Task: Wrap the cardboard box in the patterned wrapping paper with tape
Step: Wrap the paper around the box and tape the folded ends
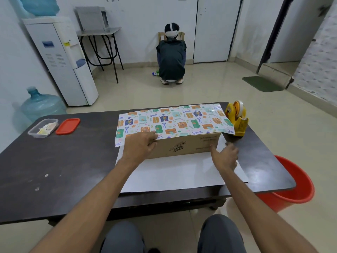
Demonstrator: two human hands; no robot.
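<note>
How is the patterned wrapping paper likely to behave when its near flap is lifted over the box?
The wrapping paper looks thin, so the flap will probably flop. Its glossy sheen suggests it may slide on the cardboard box. The left hand pins the folded edge, hinting it would otherwise spring back.

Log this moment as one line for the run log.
stage: paper folded over box top | left hand: pressing paper edge | right hand: at box's right end, on paper | tape dispenser: untouched
</note>
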